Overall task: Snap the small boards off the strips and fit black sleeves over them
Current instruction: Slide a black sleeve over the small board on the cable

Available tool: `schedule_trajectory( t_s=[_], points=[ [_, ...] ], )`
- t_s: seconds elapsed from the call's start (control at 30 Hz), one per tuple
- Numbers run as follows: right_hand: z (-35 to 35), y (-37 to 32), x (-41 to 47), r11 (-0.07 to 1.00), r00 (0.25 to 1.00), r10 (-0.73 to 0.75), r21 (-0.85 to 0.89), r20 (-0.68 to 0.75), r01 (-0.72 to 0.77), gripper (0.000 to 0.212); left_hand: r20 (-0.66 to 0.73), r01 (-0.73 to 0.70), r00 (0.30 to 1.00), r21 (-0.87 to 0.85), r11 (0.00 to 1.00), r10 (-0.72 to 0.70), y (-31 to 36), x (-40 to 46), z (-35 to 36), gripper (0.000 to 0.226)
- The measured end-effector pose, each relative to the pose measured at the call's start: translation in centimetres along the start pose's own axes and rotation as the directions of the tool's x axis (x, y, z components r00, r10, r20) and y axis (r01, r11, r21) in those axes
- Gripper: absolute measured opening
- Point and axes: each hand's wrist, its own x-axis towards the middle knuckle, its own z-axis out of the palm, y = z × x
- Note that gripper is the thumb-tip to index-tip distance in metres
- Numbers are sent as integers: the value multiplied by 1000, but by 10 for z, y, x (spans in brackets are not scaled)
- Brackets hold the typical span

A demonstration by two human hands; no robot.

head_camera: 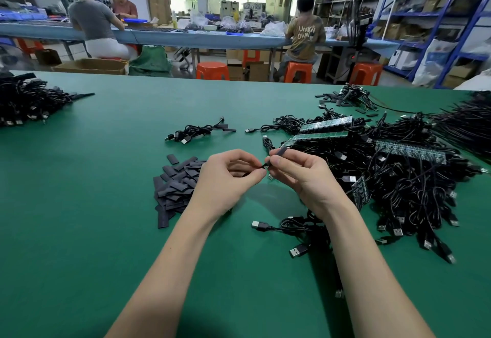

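Observation:
Above the green table, my right hand (300,171) pinches a black sleeve (279,152) that sticks up between thumb and forefinger. My left hand (228,175) pinches a thin black cable end (263,165) right at the sleeve's lower end; what is inside the sleeve is hidden. A pile of flat black sleeves (175,186) lies just left of my left hand. Green board strips (322,134) rest on a tangle of USB cables to the right, and another strip (410,150) lies further right.
A big heap of black USB cables (403,186) fills the right side. A small cable bundle (198,132) lies ahead, and more cables (26,104) sit at the far left. Loose sleeves and cables (348,98) lie far right. People sit at a bench beyond.

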Motion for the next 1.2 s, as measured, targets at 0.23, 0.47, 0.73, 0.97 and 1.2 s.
schedule_trajectory(
  t_s=[0.23,0.47,0.73,0.97,1.2],
  points=[
    [1,2,0,999,998,19,-28,52,-18,36,-3,-8,1000,0,1000,8,0,-2,-3,8],
    [3,0,-2,999,999,4,-43,49,-2,36,5,-15,1000,-41,999,15,0,-2,-1,11],
    [15,-1,-3,980,980,-198,-16,-10,198,35,-9,8,1000,-186,982,-10,-1,1,1,12],
    [17,3,-2,976,976,-216,-19,-27,216,35,-37,15,999,-156,988,-21,1,1,1,11],
    [17,6,-2,977,977,-213,12,-15,213,39,-45,6,999,-130,991,-12,3,0,1,10]
  ],
)
